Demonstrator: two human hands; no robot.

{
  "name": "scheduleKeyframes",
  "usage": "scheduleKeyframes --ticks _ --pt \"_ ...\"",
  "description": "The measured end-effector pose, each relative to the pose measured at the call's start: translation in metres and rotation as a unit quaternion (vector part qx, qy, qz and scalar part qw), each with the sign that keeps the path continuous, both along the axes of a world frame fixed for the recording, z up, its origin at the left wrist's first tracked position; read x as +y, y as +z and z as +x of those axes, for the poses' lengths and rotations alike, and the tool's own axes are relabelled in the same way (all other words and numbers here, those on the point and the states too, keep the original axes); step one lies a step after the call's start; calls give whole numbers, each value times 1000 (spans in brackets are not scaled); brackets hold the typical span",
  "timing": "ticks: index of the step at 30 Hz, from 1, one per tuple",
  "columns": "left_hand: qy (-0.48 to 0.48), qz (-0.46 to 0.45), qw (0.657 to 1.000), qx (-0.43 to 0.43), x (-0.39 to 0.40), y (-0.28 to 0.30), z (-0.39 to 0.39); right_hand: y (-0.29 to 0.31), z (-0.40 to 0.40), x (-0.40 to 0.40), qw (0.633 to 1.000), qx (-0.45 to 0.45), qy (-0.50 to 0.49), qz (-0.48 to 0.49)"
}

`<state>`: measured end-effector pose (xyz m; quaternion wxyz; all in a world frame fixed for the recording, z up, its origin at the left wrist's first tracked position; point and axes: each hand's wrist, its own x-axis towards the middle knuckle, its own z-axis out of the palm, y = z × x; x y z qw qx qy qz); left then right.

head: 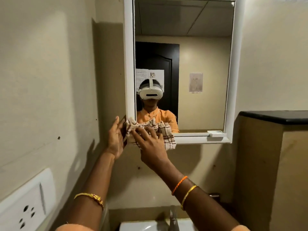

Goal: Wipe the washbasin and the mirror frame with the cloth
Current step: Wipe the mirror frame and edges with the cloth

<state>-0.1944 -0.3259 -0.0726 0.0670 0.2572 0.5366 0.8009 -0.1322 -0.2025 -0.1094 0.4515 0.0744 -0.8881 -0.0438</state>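
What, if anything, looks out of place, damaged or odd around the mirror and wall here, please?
Nothing looks broken or spilled. The wall carries small dark marks or holes, one left of the hands and some below the mirror frame. Both hands, left hand and right hand, work the checked cloth at the frame's lower left corner.

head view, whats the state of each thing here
cloth: bunched, pressed on the frame's lower left corner
frame: upright on the wall, corner covered by cloth
left hand: fingers straight, touching the cloth's left edge
right hand: fingers spread, pressing on the cloth
tap: no water seen running
washbasin: only its rim shows
socket: nothing plugged in
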Motion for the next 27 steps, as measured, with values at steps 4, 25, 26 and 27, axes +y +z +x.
scheduleKeyframes --ticks 4,25,26,27 --pt "22 -20 999 32 6 -2 8 -5 16 3 997 -54 -24 57" --pt "-190 -76 971 -126 57 -42 137 17 132 80 488 -129 303 -808" --pt "-209 -63 966 -136 64 -41 137 17 138 83 487 -133 293 -812" --pt "-220 -71 963 -137 72 -42 137 16 145 89 495 -142 279 -811"
